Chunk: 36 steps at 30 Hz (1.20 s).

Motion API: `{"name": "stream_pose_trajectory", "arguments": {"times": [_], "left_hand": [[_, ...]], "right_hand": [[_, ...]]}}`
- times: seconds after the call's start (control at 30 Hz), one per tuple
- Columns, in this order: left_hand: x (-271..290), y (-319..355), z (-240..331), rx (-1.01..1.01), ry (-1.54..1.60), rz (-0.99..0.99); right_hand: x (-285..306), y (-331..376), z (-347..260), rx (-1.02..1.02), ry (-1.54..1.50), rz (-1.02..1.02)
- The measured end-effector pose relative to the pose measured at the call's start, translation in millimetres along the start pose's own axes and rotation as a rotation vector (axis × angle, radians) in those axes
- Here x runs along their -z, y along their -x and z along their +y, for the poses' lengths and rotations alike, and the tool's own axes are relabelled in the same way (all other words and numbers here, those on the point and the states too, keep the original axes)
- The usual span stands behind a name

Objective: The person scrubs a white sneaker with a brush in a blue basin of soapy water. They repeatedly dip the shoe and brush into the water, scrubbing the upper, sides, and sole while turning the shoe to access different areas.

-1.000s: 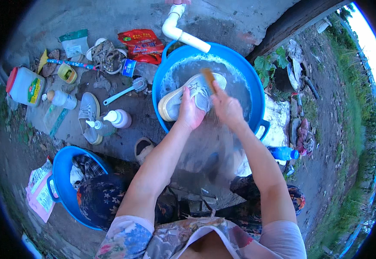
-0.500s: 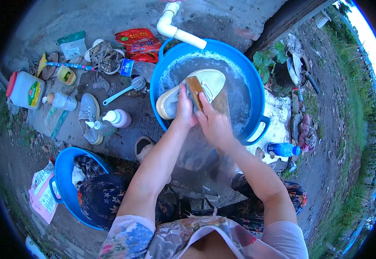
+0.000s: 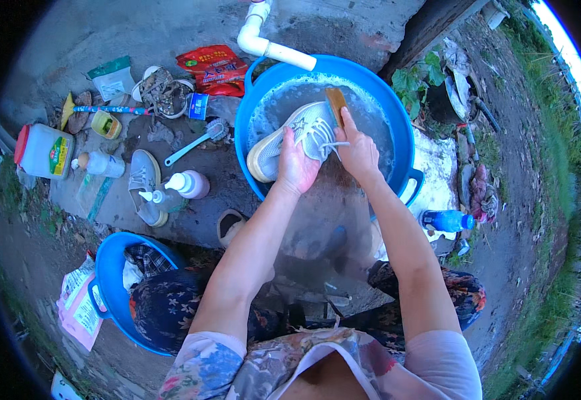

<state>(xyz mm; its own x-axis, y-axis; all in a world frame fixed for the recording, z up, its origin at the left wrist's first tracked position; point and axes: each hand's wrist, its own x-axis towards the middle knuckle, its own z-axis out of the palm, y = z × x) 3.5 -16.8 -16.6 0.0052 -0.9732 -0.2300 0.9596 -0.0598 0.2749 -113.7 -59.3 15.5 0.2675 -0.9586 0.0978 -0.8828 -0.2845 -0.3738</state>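
A grey lace-up sneaker (image 3: 268, 151) with a pale sole is tilted over the large blue basin (image 3: 405, 133) of sudsy water. My left hand (image 3: 297, 165) is closed on the sneaker's near side, thumb up against its upper. In my right hand (image 3: 359, 155) is a wooden-backed scrubbing brush (image 3: 334, 100), held upright beside the laces; its bristles are hidden. A loose white lace reaches my right fingers. On the ground to the left lies the matching sneaker (image 3: 145, 177).
A white drainpipe (image 3: 270, 50) juts over the basin's back rim. Left stand a pump bottle (image 3: 190, 184), a blue-handled brush (image 3: 190, 149) and a red-lidded jar (image 3: 42, 152). A smaller blue tub (image 3: 114, 273) with cloth sits near my knee; a blue bottle (image 3: 445, 221) lies right.
The sneaker has turned from sole up to laces up in my left hand. My right hand has drawn the brush off the sole, to the right and slightly farther away.
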Motion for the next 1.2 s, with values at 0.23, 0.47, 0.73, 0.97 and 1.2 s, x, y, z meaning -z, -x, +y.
{"name": "stream_pose_trajectory", "arguments": {"times": [0.23, 0.47, 0.73, 0.97, 1.2], "left_hand": [[3.0, 8.9, 5.0, -0.037, -0.074, 0.047], [-3.6, 6.0, 2.1, -0.018, -0.025, -0.006], [-0.7, 10.2, 9.6, 0.011, -0.023, 0.035], [-5.8, 5.0, 1.3, 0.011, -0.077, -0.023], [1.2, 14.4, 6.1, -0.005, -0.045, 0.037]], "right_hand": [[1.9, 41.7, -18.1, 0.166, -0.064, -0.119], [-12.7, -27.8, 64.6, -0.425, -0.034, 0.002], [12.0, 38.3, 11.9, -0.135, -0.41, 0.053], [7.1, 2.3, -5.7, -0.102, 0.01, 0.057], [6.5, 45.1, -34.2, 0.034, -0.09, -0.122]]}}
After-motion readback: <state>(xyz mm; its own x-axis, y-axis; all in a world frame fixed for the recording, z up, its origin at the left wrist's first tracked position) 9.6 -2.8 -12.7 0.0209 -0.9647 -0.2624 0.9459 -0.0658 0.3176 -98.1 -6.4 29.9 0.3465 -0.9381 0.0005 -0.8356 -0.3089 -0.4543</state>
